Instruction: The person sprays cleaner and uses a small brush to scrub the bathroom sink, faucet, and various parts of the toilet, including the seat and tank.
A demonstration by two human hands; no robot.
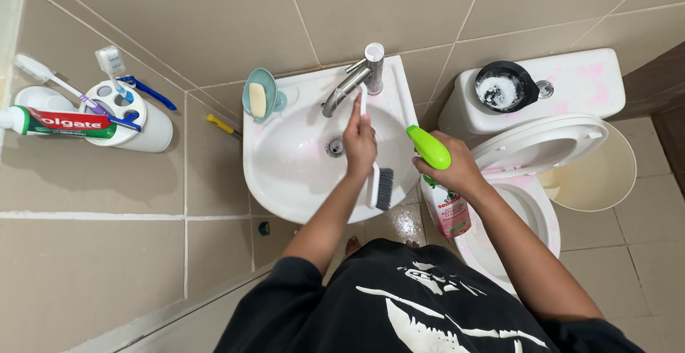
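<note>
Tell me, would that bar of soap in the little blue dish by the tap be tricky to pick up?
Probably slippery: the soap bar looks smooth and sits beside a wet sink. It seems small and light. Its dish perches at the sink's rim, so a push might tip it.

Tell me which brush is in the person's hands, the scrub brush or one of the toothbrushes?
The scrub brush, white with dark bristles, is in the left hand over the sink. The toothbrushes stand in the wall holder, untouched.

Pink-labelled spray bottle (444, 196) beside sink; red-green toothpaste tube (61, 122) on wall holder.
</note>
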